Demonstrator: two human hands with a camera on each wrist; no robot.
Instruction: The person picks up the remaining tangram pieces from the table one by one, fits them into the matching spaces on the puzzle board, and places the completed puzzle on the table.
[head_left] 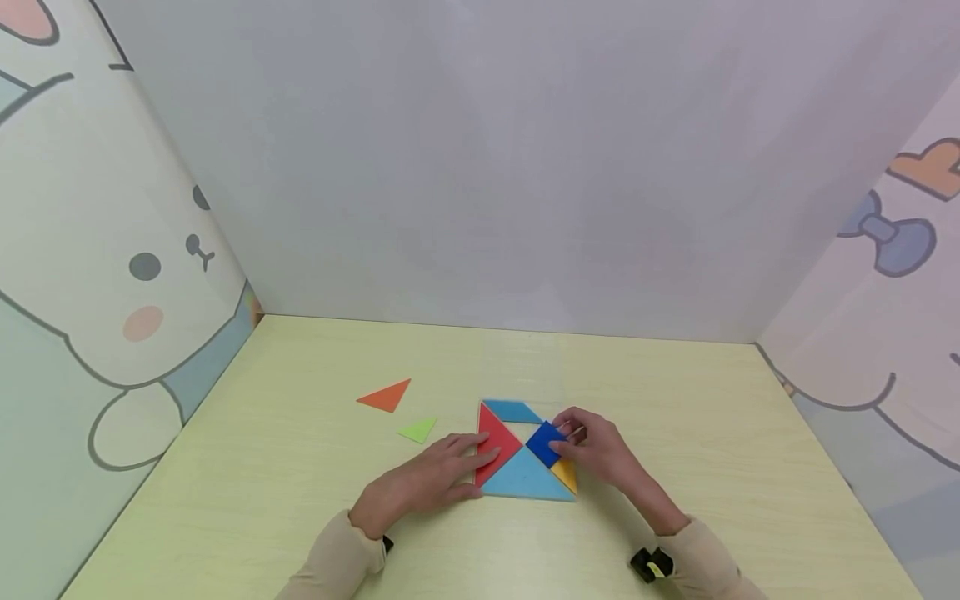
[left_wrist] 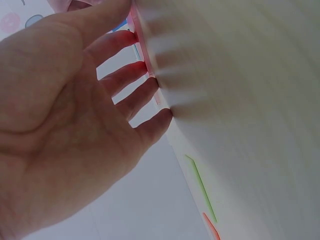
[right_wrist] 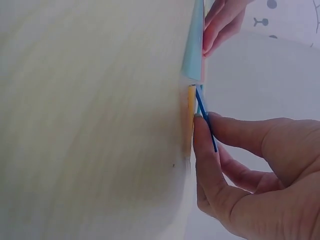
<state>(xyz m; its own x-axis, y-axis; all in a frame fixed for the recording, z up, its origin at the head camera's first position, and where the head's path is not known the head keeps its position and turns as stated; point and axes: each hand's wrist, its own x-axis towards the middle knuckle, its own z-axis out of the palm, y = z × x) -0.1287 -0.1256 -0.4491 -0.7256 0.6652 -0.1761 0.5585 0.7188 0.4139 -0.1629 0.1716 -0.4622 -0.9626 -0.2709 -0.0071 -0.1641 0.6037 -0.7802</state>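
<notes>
Tangram pieces form a partial square. My left hand lies with extended fingers on the large red triangle at its left side. My right hand pinches a dark blue square between thumb and fingers. In the right wrist view, that blue square is tilted, one edge raised beside the yellow triangle. A large light blue triangle forms the near side, and a blue four-sided piece the far side. Between the red piece and the square shows a pale gap.
Left of the tangram lie a loose orange triangle and a small green triangle, apart from each other. The pale wooden table meets a grey back wall. Cartoon-printed panels stand at both sides.
</notes>
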